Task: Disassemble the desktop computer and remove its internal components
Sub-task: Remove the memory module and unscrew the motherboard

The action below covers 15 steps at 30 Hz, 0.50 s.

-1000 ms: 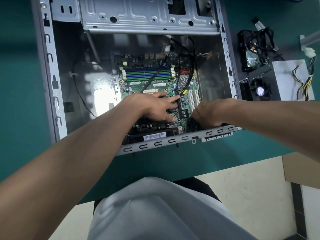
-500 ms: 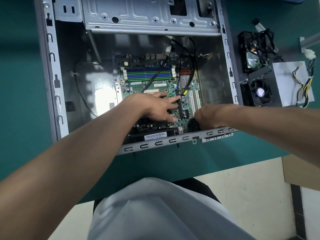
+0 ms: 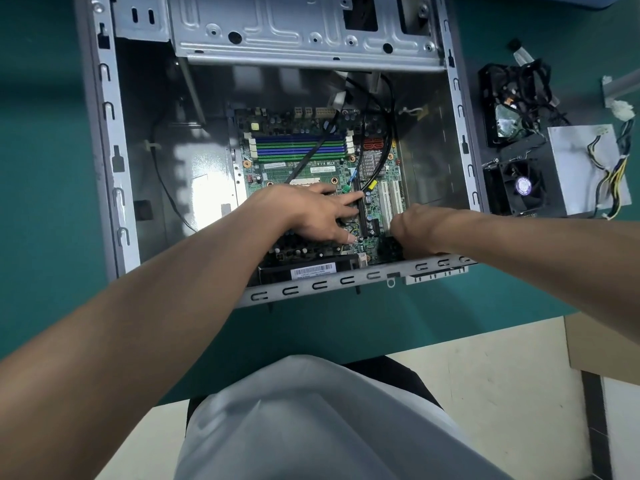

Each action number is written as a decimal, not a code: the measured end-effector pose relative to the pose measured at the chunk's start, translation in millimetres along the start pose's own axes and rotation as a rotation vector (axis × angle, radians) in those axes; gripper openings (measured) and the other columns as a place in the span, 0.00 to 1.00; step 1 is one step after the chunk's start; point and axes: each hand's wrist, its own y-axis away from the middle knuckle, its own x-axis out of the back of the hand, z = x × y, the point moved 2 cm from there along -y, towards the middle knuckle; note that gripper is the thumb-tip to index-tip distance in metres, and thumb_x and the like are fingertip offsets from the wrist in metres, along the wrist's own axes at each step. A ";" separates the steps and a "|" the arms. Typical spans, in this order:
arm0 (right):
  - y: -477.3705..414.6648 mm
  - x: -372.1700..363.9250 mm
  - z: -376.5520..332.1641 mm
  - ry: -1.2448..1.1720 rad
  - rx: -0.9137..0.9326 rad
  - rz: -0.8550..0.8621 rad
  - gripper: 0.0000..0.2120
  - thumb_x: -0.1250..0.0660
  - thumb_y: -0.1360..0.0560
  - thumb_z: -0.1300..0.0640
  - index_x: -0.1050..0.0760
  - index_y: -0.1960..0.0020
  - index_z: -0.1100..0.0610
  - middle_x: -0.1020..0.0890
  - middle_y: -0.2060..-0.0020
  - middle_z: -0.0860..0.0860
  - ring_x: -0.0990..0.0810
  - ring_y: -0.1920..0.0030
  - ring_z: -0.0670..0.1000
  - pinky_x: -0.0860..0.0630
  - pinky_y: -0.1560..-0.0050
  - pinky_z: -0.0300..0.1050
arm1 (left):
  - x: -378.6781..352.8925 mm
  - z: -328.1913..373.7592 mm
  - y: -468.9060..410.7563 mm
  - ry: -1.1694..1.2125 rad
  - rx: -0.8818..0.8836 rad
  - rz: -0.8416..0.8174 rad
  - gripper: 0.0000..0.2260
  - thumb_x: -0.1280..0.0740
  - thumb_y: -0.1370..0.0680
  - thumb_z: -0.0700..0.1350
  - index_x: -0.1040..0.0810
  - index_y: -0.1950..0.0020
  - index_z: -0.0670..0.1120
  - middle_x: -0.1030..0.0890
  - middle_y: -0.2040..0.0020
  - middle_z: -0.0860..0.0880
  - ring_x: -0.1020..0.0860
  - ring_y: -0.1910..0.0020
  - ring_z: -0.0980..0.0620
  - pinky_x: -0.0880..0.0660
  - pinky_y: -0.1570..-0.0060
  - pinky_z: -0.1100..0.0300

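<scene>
Motherboard sits in open case; left hand presses on it, fingers straight and spread; right hand at its near-right corner, fingers tucked under, grip not discernible.

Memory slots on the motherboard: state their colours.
The memory slots are blue and green strips, seen clearest in the head view.

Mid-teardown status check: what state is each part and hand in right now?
Case, open, lying on its side.
Motherboard, still inside case.
Black cables, draped across the board.
Power supply, out, on the table.
Cooler fan, out, beside power supply.
Left hand, flat, pressing on motherboard.
Right hand, curled at board's near corner; grip hidden.
</scene>
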 end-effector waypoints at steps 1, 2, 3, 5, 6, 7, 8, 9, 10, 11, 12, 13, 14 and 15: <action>-1.0 -0.9 1.2 -0.009 -0.002 0.016 0.15 0.44 0.18 0.55 0.33 0.35 0.62 0.25 0.44 0.58 0.28 0.52 0.52 0.29 0.53 0.41 | -0.1 0.0 -0.1 0.003 0.000 0.001 0.29 0.46 0.19 0.61 0.52 0.21 0.56 0.65 0.24 0.65 0.63 0.23 0.55 0.61 0.27 0.44; -0.9 -1.2 1.7 -0.006 -0.004 0.035 0.15 0.44 0.18 0.57 0.33 0.34 0.62 0.25 0.43 0.58 0.27 0.51 0.53 0.30 0.52 0.41 | -0.3 -0.2 -0.2 0.006 0.001 0.003 0.29 0.46 0.19 0.61 0.52 0.21 0.57 0.65 0.24 0.65 0.63 0.23 0.55 0.61 0.27 0.43; 0.0 -0.8 1.2 -0.005 -0.012 0.051 0.14 0.45 0.18 0.58 0.34 0.34 0.62 0.26 0.42 0.58 0.26 0.49 0.53 0.31 0.52 0.41 | -0.3 -0.3 -0.4 0.008 0.001 0.003 0.29 0.45 0.19 0.61 0.52 0.21 0.57 0.65 0.24 0.65 0.63 0.23 0.55 0.61 0.27 0.43; 1.7 -0.2 -1.1 -0.024 -0.038 0.073 0.15 0.47 0.18 0.60 0.36 0.33 0.64 0.27 0.40 0.59 0.26 0.43 0.56 0.30 0.50 0.42 | -0.2 -0.3 -0.6 0.009 -0.001 0.004 0.29 0.45 0.19 0.61 0.51 0.21 0.56 0.65 0.24 0.65 0.63 0.23 0.55 0.61 0.27 0.44; 2.5 -0.4 -2.8 -0.013 -0.035 0.064 0.15 0.48 0.17 0.60 0.36 0.33 0.65 0.27 0.40 0.60 0.27 0.41 0.57 0.29 0.47 0.44 | -0.3 -0.2 -1.1 0.009 -0.002 0.005 0.29 0.45 0.19 0.61 0.51 0.21 0.56 0.65 0.24 0.65 0.63 0.23 0.54 0.61 0.27 0.44; 3.3 -0.2 -4.7 0.004 -0.017 0.049 0.16 0.49 0.17 0.58 0.37 0.32 0.65 0.27 0.39 0.60 0.27 0.40 0.57 0.29 0.44 0.45 | -0.3 -0.2 -1.2 0.010 -0.002 0.007 0.29 0.45 0.19 0.61 0.51 0.21 0.56 0.65 0.24 0.65 0.63 0.23 0.54 0.61 0.27 0.44; 3.5 0.4 -5.6 0.005 -0.015 0.028 0.17 0.50 0.16 0.57 0.37 0.32 0.65 0.27 0.38 0.60 0.28 0.39 0.58 0.29 0.42 0.47 | -0.3 -0.3 -1.5 0.011 -0.002 0.008 0.29 0.45 0.19 0.61 0.51 0.21 0.56 0.65 0.24 0.65 0.63 0.23 0.54 0.61 0.27 0.44; 3.2 0.9 -5.5 0.018 -0.010 0.010 0.17 0.49 0.16 0.57 0.36 0.32 0.64 0.27 0.38 0.60 0.27 0.39 0.58 0.28 0.42 0.47 | -0.4 -0.4 -1.5 0.014 -0.002 0.008 0.29 0.45 0.19 0.61 0.51 0.21 0.56 0.65 0.24 0.65 0.63 0.23 0.54 0.61 0.27 0.44; 2.6 1.5 -5.0 0.028 -0.002 0.018 0.16 0.48 0.17 0.58 0.34 0.33 0.64 0.27 0.39 0.60 0.26 0.41 0.57 0.27 0.44 0.46 | -0.5 -0.6 -1.7 0.018 -0.002 0.008 0.29 0.45 0.19 0.61 0.51 0.21 0.56 0.65 0.24 0.65 0.63 0.23 0.54 0.61 0.27 0.44; 1.8 1.9 -3.7 0.015 -0.007 0.040 0.15 0.47 0.18 0.60 0.34 0.34 0.63 0.26 0.40 0.60 0.26 0.43 0.56 0.27 0.45 0.45 | -0.7 -0.6 -2.0 0.019 -0.001 0.009 0.29 0.45 0.19 0.61 0.51 0.21 0.56 0.65 0.24 0.65 0.63 0.23 0.54 0.61 0.27 0.44; 0.8 1.6 -2.1 0.000 -0.022 0.066 0.14 0.47 0.18 0.61 0.34 0.34 0.63 0.27 0.40 0.60 0.25 0.44 0.56 0.27 0.47 0.45 | -0.8 -0.8 -2.3 0.016 -0.001 0.011 0.29 0.45 0.19 0.61 0.51 0.21 0.56 0.65 0.24 0.66 0.63 0.23 0.55 0.61 0.27 0.44; -0.5 1.1 -0.6 -0.004 -0.033 0.085 0.15 0.47 0.19 0.61 0.34 0.34 0.62 0.27 0.40 0.60 0.26 0.45 0.55 0.27 0.47 0.44 | -0.8 -1.0 -2.6 0.012 -0.001 0.012 0.29 0.45 0.19 0.61 0.51 0.21 0.56 0.64 0.24 0.66 0.63 0.23 0.55 0.60 0.27 0.44; -1.4 0.1 0.3 -0.011 -0.040 0.100 0.15 0.47 0.19 0.62 0.34 0.34 0.62 0.27 0.40 0.60 0.26 0.46 0.55 0.27 0.48 0.44 | -0.9 -1.2 -2.7 0.010 -0.001 0.013 0.29 0.45 0.19 0.61 0.51 0.21 0.56 0.64 0.24 0.66 0.62 0.23 0.55 0.60 0.27 0.44; -2.3 -0.9 1.1 -0.027 -0.050 0.113 0.15 0.46 0.19 0.62 0.33 0.34 0.61 0.28 0.40 0.60 0.26 0.48 0.55 0.27 0.48 0.45 | -1.0 -1.4 -2.6 0.011 -0.001 0.014 0.29 0.45 0.19 0.61 0.51 0.21 0.56 0.64 0.24 0.66 0.62 0.23 0.55 0.60 0.27 0.43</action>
